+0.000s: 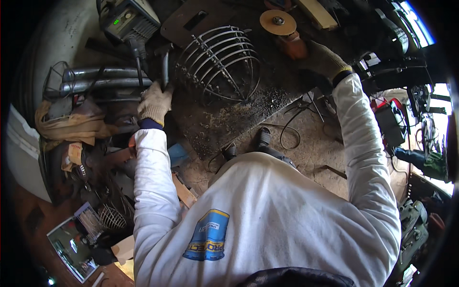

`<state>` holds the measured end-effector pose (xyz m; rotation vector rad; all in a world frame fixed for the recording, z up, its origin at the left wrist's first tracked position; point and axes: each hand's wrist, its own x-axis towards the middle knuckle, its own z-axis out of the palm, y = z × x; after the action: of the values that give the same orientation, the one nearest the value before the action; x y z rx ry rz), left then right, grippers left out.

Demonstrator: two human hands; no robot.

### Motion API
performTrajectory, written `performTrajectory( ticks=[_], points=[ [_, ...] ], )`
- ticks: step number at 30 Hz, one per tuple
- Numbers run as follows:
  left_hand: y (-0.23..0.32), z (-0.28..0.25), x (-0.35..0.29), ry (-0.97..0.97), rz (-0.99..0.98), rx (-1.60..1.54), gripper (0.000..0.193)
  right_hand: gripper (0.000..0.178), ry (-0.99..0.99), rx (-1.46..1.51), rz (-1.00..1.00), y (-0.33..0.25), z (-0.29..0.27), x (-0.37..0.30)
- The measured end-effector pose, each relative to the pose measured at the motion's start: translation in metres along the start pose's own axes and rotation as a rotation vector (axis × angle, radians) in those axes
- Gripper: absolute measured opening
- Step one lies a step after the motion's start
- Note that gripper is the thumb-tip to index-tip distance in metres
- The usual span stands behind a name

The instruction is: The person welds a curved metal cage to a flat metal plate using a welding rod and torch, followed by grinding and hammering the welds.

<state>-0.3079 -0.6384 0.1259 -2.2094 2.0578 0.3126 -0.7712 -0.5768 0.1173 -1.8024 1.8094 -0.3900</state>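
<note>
My left hand, in a knitted work glove, is closed around the lower end of a metal-handled hammer, whose head points away from me. At the far right, my gloved right hand grips an angle grinder with an orange body and a tan disc facing up. Between the two hands, a rounded cage of welded metal rods rests on a dark, grimy worktop. Grit and metal bits lie scattered in front of the cage. My right fingers are partly hidden behind the glove's back.
A welding machine with a lit green display stands at the far left. Metal pipes and a tan cloth lie left of my left hand. A wooden block sits beyond the grinder. A cable loops on the floor.
</note>
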Motion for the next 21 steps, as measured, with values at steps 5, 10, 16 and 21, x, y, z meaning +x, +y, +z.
performTrajectory(
  ticks=[5,10,16,21],
  points=[
    [-0.005,-0.005,-0.042,0.262,-0.013,-0.072,0.059,0.061,0.021,0.066,-0.023,0.004,0.004,-0.001],
    [0.053,-0.009,-0.142,0.308,0.555,-0.750,0.027,0.054,0.266,0.128,0.274,-0.050,-0.008,-0.052],
    [0.141,0.023,-0.175,0.145,1.229,-0.937,0.086,0.049,0.626,0.618,0.144,-0.166,0.013,-0.121],
    [0.130,0.038,-0.199,-0.033,1.126,-1.096,0.110,0.048,0.741,0.885,0.194,-0.232,0.057,-0.174]
  ],
)
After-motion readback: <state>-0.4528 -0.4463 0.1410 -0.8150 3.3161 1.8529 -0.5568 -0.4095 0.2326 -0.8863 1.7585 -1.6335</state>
